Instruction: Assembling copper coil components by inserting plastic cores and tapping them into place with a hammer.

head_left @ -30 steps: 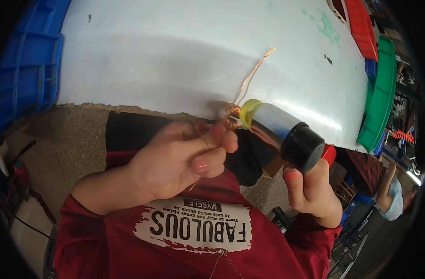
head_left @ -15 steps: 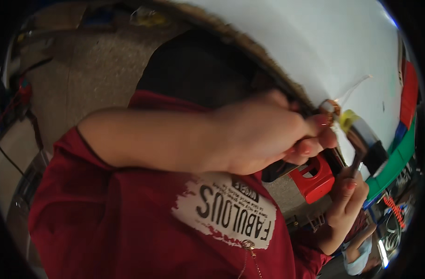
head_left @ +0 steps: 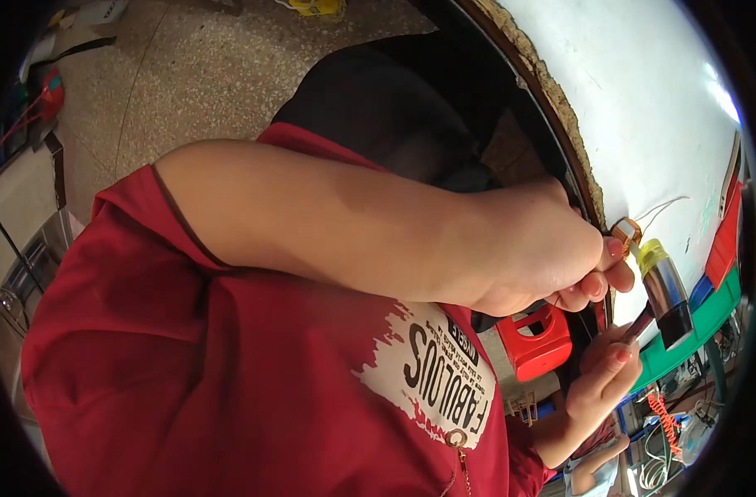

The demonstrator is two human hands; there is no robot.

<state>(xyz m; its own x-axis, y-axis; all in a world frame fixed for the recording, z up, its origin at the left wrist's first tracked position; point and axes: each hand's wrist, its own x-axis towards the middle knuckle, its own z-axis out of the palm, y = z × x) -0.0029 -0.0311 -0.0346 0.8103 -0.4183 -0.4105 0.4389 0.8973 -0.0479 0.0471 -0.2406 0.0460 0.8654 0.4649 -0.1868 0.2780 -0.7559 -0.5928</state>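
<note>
My left hand (head_left: pixel 560 248) is closed, with thumb and fingertips pinching a small copper wire coil (head_left: pixel 626 230) at the edge of the white tabletop (head_left: pixel 643 124). Thin wire leads (head_left: pixel 664 207) run from the coil over the table. In my right hand (head_left: pixel 603 377), lower right, is the handle of a two-faced mallet (head_left: pixel 668 294). Its head has a yellow end, a shiny metal middle and a black end. The yellow end sits right beside the coil; whether they touch I cannot tell. My left fingers partly hide the coil.
The table's near edge (head_left: pixel 564 112) is rough and chipped. Below it stands a red plastic stool (head_left: pixel 537 344). Green (head_left: pixel 717 323) and red (head_left: pixel 724 240) bins line the right side. Behind my right hand are a coiled orange cable (head_left: pixel 664 427) and another person's arm (head_left: pixel 603 455).
The view has shifted and sharpened, with both hands appearing lower and the left one further right. The mallet head now points more steeply downward. Both hands keep their holds.
</note>
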